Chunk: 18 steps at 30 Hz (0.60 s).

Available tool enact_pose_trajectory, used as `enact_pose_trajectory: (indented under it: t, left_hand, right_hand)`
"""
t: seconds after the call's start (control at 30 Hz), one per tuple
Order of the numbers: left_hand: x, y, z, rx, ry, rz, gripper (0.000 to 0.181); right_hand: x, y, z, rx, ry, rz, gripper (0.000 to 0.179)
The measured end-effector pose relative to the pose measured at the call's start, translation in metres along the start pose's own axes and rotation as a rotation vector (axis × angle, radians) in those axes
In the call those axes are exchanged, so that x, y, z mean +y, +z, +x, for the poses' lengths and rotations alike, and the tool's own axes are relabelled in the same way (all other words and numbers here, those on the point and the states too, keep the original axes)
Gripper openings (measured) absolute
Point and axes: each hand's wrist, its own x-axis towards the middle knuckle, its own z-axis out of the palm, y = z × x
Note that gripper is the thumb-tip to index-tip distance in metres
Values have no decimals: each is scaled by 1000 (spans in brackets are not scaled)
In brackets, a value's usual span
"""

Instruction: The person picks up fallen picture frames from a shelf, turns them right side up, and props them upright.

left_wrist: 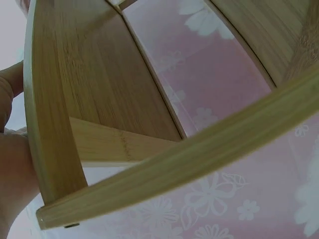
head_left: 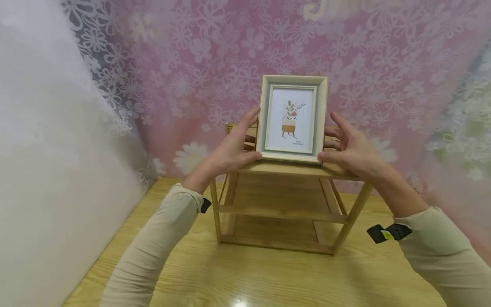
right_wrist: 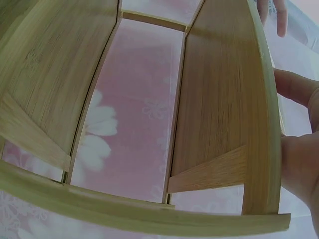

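Note:
A cream picture frame (head_left: 292,157) with a print of a potted plant stands, tilted slightly back, over the top board of a small wooden shelf (head_left: 284,169). My left hand (head_left: 235,147) holds its left edge, thumb on the lower front corner and fingers along the side. On the opposite edge my right hand (head_left: 350,147) grips the lower corner with the thumb in front, its index finger raised off the side. Both wrist views show mostly the shelf's boards and rails; the left hand (left_wrist: 12,149) and right hand (right_wrist: 301,144) appear only at the borders, beyond the top board.
The shelf's lower boards (head_left: 284,196) lie beneath the top, between slanted legs. It stands on a wood-patterned floor (head_left: 238,273). Behind hangs a pink flowered cloth (head_left: 215,64), and a white wall (head_left: 57,149) rises at the left.

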Motion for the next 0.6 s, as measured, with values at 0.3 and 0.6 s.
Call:
enact_pose_trajectory:
  t: [0.3, 0.6]
  left_hand:
    - [2, 3, 1, -10, -48, -1, 104]
    - [-1, 0, 2, 2, -34, -18, 106]
  right_hand:
    - [3, 1, -3, 29, -65, -108, 104]
    - [1, 5, 3, 53, -118, -92, 104]
